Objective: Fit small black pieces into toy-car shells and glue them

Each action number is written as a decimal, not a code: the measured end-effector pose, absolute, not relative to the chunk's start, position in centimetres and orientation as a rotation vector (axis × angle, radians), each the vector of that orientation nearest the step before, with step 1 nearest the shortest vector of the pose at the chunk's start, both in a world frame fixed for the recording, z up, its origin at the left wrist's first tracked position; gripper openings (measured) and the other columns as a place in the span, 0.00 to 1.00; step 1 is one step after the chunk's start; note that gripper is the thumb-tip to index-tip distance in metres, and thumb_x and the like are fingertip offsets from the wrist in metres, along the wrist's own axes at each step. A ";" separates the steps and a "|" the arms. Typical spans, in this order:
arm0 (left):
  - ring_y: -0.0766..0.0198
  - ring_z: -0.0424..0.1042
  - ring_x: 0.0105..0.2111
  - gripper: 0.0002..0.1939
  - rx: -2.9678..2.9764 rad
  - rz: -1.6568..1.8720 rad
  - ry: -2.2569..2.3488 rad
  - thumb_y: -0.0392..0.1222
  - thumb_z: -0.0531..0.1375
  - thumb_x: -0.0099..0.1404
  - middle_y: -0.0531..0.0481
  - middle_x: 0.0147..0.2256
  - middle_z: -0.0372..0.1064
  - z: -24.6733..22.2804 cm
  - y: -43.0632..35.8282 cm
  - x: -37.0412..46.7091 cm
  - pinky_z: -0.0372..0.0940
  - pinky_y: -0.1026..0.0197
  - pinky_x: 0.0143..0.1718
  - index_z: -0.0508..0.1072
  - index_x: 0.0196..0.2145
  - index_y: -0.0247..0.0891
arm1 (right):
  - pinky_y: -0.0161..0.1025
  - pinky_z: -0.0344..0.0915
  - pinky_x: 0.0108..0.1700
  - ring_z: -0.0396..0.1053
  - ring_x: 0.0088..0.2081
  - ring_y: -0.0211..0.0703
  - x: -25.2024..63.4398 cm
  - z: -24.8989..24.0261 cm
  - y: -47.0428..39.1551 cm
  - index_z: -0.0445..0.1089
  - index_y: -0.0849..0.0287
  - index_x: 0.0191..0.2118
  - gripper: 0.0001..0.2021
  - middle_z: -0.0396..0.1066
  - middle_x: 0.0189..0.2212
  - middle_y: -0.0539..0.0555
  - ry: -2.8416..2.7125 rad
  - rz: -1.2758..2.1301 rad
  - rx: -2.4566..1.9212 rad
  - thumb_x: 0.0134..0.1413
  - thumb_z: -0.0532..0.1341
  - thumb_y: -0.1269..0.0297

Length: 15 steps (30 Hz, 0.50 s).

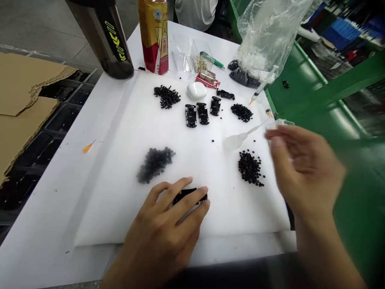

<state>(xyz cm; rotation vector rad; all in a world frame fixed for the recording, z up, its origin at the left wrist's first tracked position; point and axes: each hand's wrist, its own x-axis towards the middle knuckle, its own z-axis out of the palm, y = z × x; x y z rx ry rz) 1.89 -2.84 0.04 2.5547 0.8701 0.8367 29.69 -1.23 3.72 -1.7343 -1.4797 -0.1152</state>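
My left hand (168, 220) rests on the white foam mat with its fingers over a small black plastic part (180, 195), steadying it; the fingers partly hide it. My right hand (303, 168) is raised at the mat's right edge, its fingers curled and blurred, so whether anything is in them is unclear. Near its fingertips is a small clear box (285, 122). A white dropper (236, 141) with a thin tip points toward that hand. Below the dropper sits a pile of small black square pieces (250, 167). Another pile of black pieces (155, 163), blurred, is beyond my left hand.
Several black car-shaped parts (203, 113) and a white rounded object (196, 91) are mid-mat. Farther back stand a dark bottle (105, 40), a red-gold can (155, 40) and a clear plastic bag (264, 36). A syringe (264, 84) and orange-hubbed needle (88, 148) lie toward the sides.
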 end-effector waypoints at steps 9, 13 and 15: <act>0.52 0.70 0.58 0.18 2.499 1.016 0.955 0.26 0.61 0.71 0.45 0.56 0.74 -0.5 -2.6 2.2 0.65 0.48 0.58 0.76 0.56 0.32 | 0.49 0.75 0.39 0.81 0.31 0.58 41.6 3.4 -1.6 0.84 0.63 0.44 0.16 0.81 0.30 0.61 -1.045 -0.775 -2.312 0.46 0.74 0.69; 0.59 0.72 0.55 0.16 2.438 1.070 1.009 0.28 0.64 0.70 0.47 0.48 0.77 -0.6 -2.5 2.3 0.68 0.54 0.59 0.76 0.55 0.30 | 0.45 0.77 0.39 0.82 0.36 0.56 41.6 1.7 -1.6 0.84 0.63 0.45 0.13 0.82 0.34 0.61 -1.007 -0.639 -1.955 0.53 0.70 0.68; 0.60 0.73 0.54 0.13 2.428 1.108 1.013 0.28 0.64 0.70 0.48 0.47 0.78 -0.5 -2.4 2.3 0.69 0.55 0.59 0.77 0.52 0.29 | 0.47 0.78 0.39 0.82 0.37 0.60 41.4 1.5 -1.5 0.84 0.65 0.45 0.13 0.82 0.34 0.63 -1.012 -0.628 -1.859 0.53 0.69 0.68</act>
